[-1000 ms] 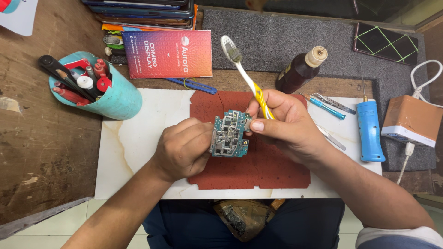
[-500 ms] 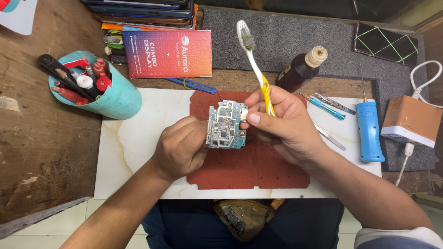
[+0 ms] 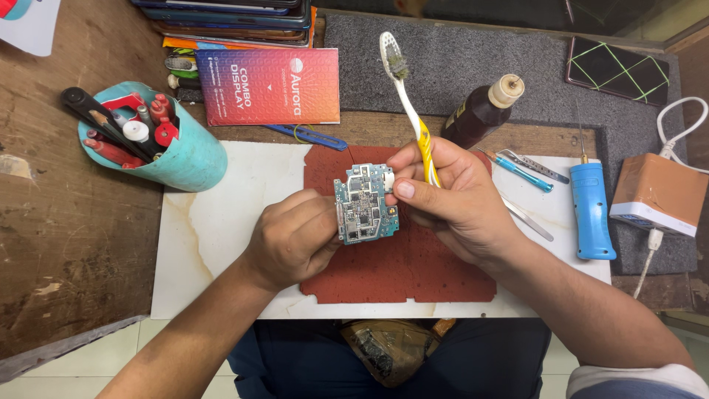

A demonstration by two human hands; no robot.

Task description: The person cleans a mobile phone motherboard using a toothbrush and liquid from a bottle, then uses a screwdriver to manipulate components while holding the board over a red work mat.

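Observation:
A small blue-green circuit board [image 3: 363,204] is held upright over a red mat [image 3: 402,266] by both hands. My left hand [image 3: 295,236] grips the board's left edge. My right hand [image 3: 450,196] pinches the board's upper right corner with thumb and forefinger. That same hand holds a white and yellow toothbrush [image 3: 405,96], whose dirty bristle head points up and away from the board.
A white slab [image 3: 214,229] lies under the mat. A teal cup of tools [image 3: 159,144] stands at left, a red booklet [image 3: 269,85] and a brown bottle [image 3: 484,111] behind. Tweezers [image 3: 528,218], a blue tool [image 3: 591,210] and an orange box [image 3: 657,192] lie at right.
The board has been turned more upright and lifted slightly. The toothbrush swung from leaning left to pointing nearly straight up, with its head off the board.

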